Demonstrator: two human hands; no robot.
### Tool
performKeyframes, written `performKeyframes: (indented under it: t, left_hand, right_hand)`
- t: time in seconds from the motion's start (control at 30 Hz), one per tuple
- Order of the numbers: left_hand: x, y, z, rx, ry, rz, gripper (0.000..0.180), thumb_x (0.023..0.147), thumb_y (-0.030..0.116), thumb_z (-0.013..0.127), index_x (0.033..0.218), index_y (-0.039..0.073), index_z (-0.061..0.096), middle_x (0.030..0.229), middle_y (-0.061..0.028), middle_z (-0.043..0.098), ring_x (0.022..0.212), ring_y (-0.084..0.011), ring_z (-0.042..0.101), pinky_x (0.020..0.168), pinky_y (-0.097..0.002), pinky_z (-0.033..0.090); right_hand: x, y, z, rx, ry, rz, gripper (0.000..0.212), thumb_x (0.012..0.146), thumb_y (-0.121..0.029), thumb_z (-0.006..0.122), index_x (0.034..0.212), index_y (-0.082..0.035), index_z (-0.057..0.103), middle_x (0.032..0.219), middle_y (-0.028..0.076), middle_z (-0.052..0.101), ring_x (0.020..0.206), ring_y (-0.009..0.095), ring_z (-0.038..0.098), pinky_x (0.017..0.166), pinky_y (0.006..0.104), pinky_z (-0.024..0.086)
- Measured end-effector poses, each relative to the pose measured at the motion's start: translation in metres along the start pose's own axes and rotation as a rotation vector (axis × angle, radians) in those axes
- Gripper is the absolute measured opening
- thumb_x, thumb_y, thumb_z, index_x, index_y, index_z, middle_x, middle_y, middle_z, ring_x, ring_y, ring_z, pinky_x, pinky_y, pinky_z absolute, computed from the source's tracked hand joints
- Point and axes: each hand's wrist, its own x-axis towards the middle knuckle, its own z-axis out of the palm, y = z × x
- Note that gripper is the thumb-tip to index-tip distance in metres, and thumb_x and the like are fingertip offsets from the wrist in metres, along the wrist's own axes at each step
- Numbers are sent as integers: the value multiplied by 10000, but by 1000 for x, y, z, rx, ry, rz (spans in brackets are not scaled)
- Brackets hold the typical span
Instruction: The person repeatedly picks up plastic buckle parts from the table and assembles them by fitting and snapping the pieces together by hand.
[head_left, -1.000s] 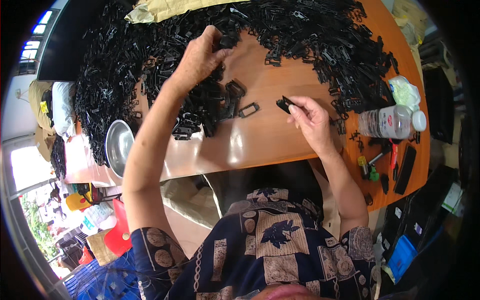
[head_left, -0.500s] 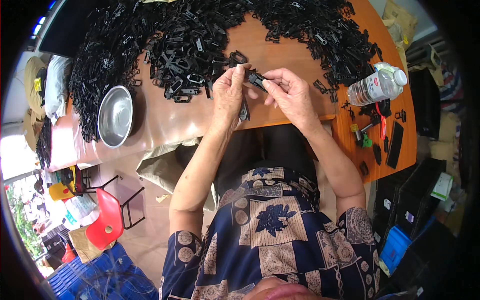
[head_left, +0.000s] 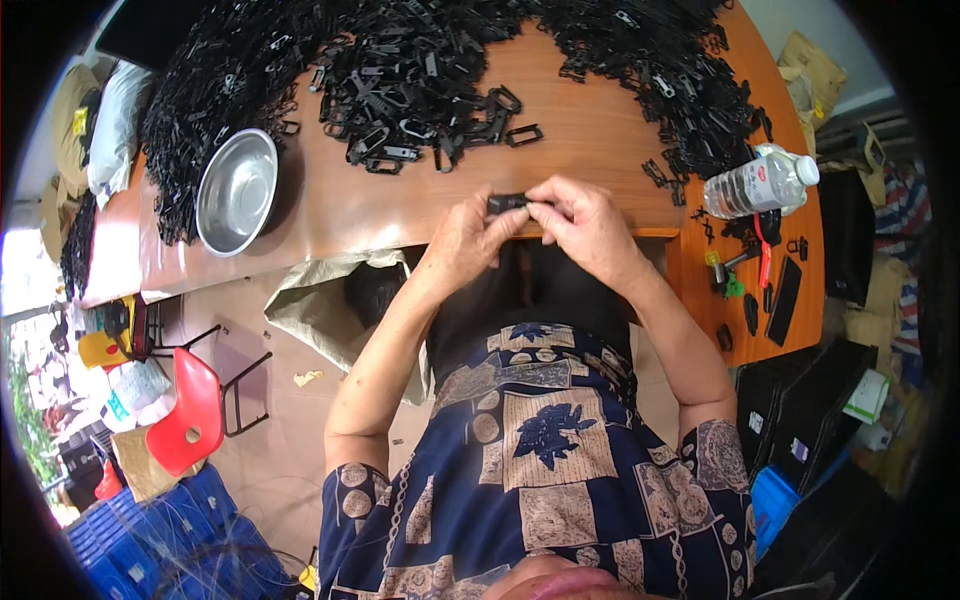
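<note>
1. The left hand [head_left: 465, 238] is clamped on the left end of a small black part [head_left: 507, 204].
2. The right hand [head_left: 580, 222] pinches the same part's right end between thumb and fingers.
3. The part is between both hands, by the near edge of the desk [head_left: 590, 150].
4. Black pieces [head_left: 430, 80] lie heaped beyond; a metal bowl [head_left: 237, 192] sits left, a clear bottle [head_left: 735, 192] right.

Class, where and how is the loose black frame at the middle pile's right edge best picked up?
Probably pinch its right end, coming from the right: the slim, open-centred black frame points that end away from the pile.
</note>
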Motion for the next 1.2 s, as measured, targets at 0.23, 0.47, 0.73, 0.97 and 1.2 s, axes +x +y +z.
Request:
performKeyframes:
  t: [0.23,0.47,0.73,0.97,1.2]
  left_hand:
    - [-57,-51,-17,-413,-62,-136,338,806,248,718,1067,60,614,866,-5,645,703,-74,587,505,-196,464]
    - [-109,-103,-7,-732,250,-57,290,801,240,754,928,35,592,683,15,544,493,-60,486,437,-204,388]
    - [-142,-112,-26,-912,381,-35,173,846,198,705,907,73,601,652,40,546,479,-37,469,435,-193,360]
    - [-166,-150,-40,-296,753,16,219,811,201,716,909,49,593,755,-59,603,614,-167,570,557,-292,452]
    - [-192,-189,-50,514,1000,-300,354,790,264,699,1058,66,578,997,-132,541,967,-344,543,824,-427,439]
  right_hand:
    - [-13,-7,53,19,-339,-96,230,866,69,517,1076,55,608,934,92,506,698,142,551,616,248,462]
    - [3,0,98,120,-575,40,198,858,75,569,1054,59,593,943,54,501,672,119,603,576,213,513]
    - [23,3,144,224,-717,281,142,874,-9,612,1002,15,556,818,69,601,595,113,600,506,212,491]
    - [10,-1,163,134,-675,212,193,899,-20,580,1086,19,553,917,69,576,659,115,610,496,202,474]
    - [32,19,71,163,-396,97,126,927,-33,539,1040,-2,584,777,36,593,631,80,578,516,185,451]
